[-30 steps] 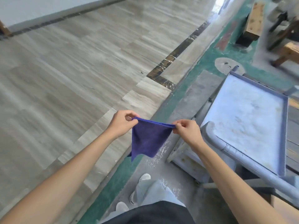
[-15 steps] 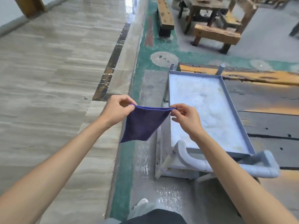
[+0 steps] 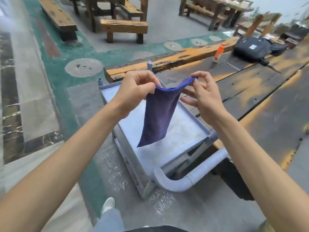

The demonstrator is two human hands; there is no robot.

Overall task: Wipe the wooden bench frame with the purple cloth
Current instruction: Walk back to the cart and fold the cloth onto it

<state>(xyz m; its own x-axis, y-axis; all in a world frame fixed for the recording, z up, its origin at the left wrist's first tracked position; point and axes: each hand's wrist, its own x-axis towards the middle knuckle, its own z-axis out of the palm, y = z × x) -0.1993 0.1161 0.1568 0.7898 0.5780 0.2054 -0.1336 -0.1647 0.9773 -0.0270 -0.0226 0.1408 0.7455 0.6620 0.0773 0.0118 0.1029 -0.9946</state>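
Observation:
The purple cloth point(image 3: 158, 114) hangs folded in the air in front of me. My left hand point(image 3: 135, 91) pinches its top left corner, and my right hand point(image 3: 203, 96) pinches the top right corner between thumb and forefinger, other fingers spread. Just beyond my hands lies the wooden bench frame point(image 3: 175, 60), a long weathered beam with orange patches beside dark planks point(image 3: 250, 91) stretching to the right.
A grey-blue cart point(image 3: 189, 136) with a tray top and a curved tube handle point(image 3: 189, 180) stands below the cloth. An orange bottle point(image 3: 218, 53) and a black bag point(image 3: 252, 48) rest on the planks. More wooden benches point(image 3: 123, 28) and tables stand behind. My shoe point(image 3: 107, 205) is near the cart.
My view has swung right, bringing the bench, bottle and bag into sight. My hands have come closer together, so the cloth now sags and hangs narrower over the cart's tray.

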